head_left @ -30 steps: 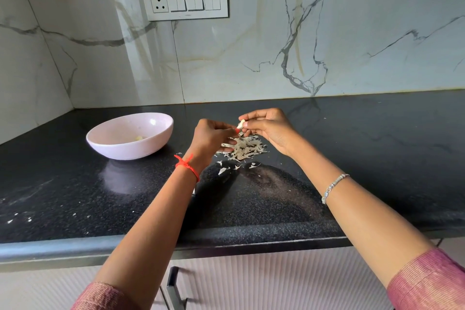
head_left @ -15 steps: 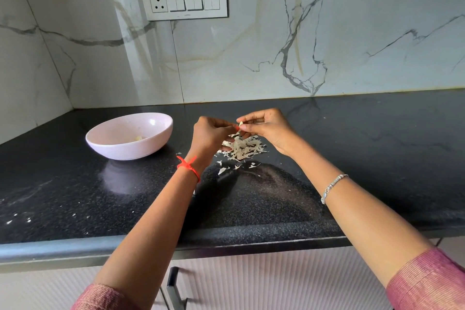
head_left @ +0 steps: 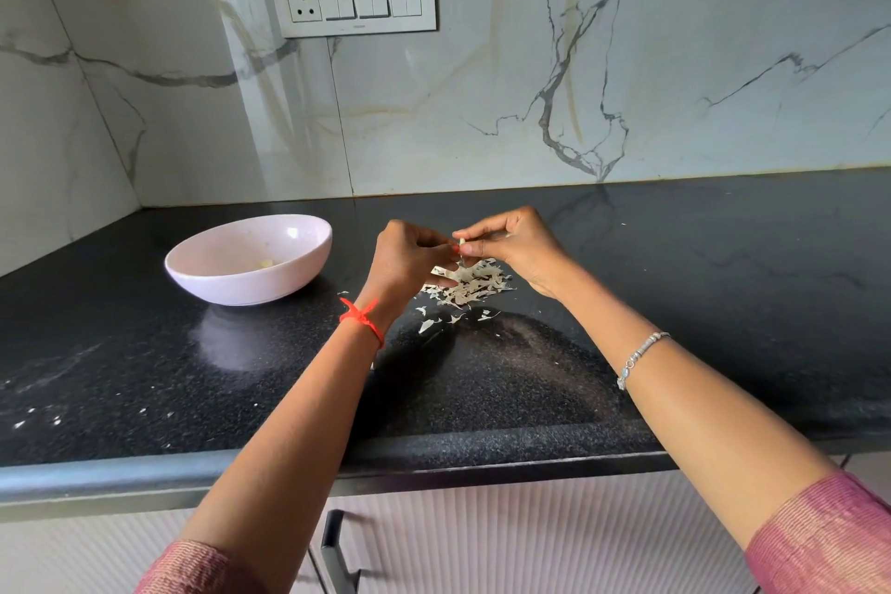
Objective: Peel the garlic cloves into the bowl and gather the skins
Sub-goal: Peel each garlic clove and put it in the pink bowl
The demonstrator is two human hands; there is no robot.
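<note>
A small pale garlic clove (head_left: 462, 242) is pinched between the fingertips of both hands, raised just above the surface (head_left: 675, 304), about midway along it and nearer the back edge than the front. The right hand (head_left: 518, 244) pinches it from the right, and the left hand (head_left: 410, 258), fingers curled, from the left. Directly beneath lies a pile of skins (head_left: 470, 287), with loose flakes toward the front edge. The pink bowl (head_left: 241, 289) stands toward the back left corner with one peeled piece (head_left: 266, 263) inside.

Two hands over a black speckled stone countertop (head_left: 530, 381), left hand (head_left: 407, 263) and right hand (head_left: 518, 246) pinching a small pale garlic clove (head_left: 462, 242), heap of papery garlic skins (head_left: 470, 287) beneath, round pale pink bowl (head_left: 241, 289) to the left
</note>
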